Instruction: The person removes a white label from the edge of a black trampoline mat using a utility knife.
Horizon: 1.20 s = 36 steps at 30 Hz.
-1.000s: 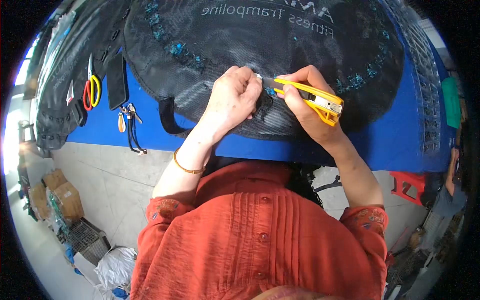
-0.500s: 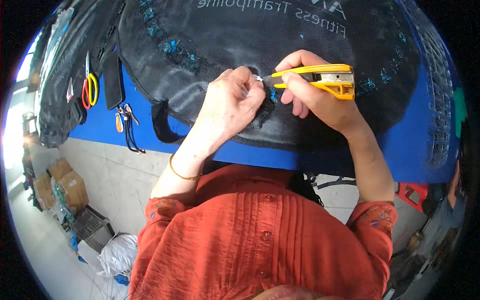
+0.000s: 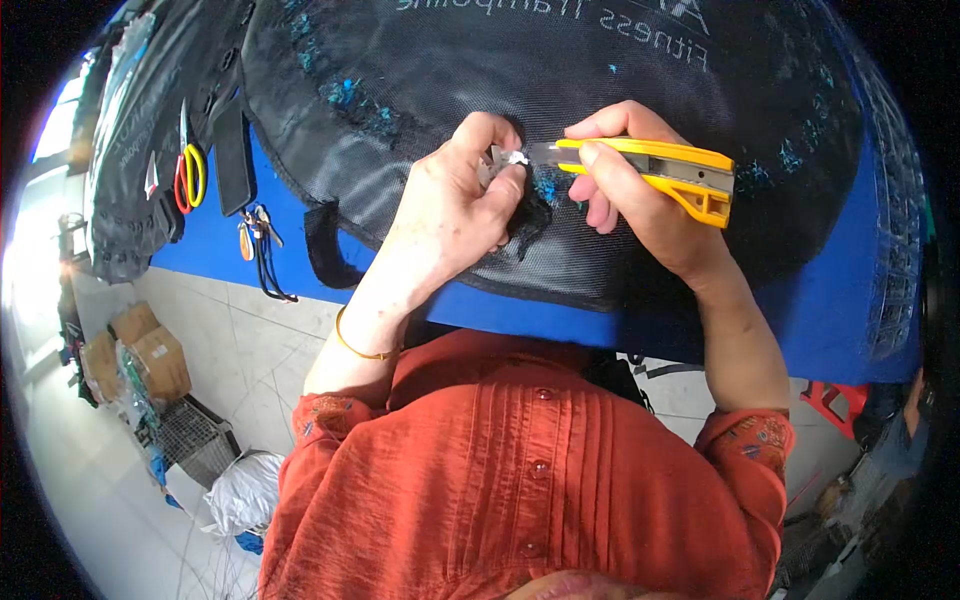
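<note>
A yellow utility knife (image 3: 690,172) lies in my right hand (image 3: 640,185), which is closed around it, its blade pointing left. The blade tip is close to a small crumpled whitish piece (image 3: 512,158) that my left hand (image 3: 465,185) pinches between thumb and bent fingers. Both hands are over a round black mesh trampoline mat (image 3: 440,60) with white lettering at its far side. Dark frayed strands (image 3: 532,225) hang by the left thumb, and a blue thread tuft (image 3: 545,187) shows between the hands.
Left on the blue table (image 3: 285,225) are scissors (image 3: 190,165) with red and yellow handles, a black phone-like case (image 3: 234,160) and keys (image 3: 268,228). More black mesh (image 3: 130,200) lies beyond them. Cardboard boxes (image 3: 150,355) and a white bag (image 3: 245,490) stand on the floor.
The knife has drawn back slightly to the right from my left fingers. My left hand has opened its grip a little, showing more of the whitish piece. The view has shifted slightly.
</note>
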Each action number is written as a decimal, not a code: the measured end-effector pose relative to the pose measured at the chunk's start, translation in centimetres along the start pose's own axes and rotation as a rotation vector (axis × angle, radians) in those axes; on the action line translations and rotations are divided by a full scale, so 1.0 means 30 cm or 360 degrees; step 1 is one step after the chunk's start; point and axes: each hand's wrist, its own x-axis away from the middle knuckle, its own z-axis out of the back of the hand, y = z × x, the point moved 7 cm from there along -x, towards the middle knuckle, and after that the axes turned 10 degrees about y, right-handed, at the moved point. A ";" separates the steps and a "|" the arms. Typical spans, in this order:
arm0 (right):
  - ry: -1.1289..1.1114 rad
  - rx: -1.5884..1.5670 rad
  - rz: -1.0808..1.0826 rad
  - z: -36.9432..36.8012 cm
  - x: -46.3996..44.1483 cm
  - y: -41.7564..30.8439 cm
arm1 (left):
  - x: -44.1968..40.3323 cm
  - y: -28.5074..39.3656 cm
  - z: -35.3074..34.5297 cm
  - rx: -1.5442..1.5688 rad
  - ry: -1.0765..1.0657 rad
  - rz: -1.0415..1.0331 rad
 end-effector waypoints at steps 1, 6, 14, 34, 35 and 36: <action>0.0011 -0.0023 0.0043 0.002 -0.002 -0.001 | -0.001 -0.011 -0.001 -0.0001 -0.0001 0.0001; 0.0031 -0.0076 0.0098 0.004 0.002 0.000 | 0.004 -0.027 0.000 -0.0215 0.0124 -0.0250; 0.0039 -0.0083 0.0096 0.005 0.006 -0.004 | 0.000 -0.008 -0.005 -0.0207 0.0088 -0.0151; 0.0191 0.0254 0.0494 -0.009 0.044 -0.040 | -0.004 -0.038 -0.002 0.0094 0.0022 0.0147; 0.0186 0.0236 0.0501 -0.011 0.043 -0.038 | -0.005 -0.043 -0.004 0.0125 0.0020 0.0148; 0.0182 0.0218 0.0508 -0.012 0.044 -0.038 | -0.005 -0.044 -0.006 0.0157 0.0016 0.0148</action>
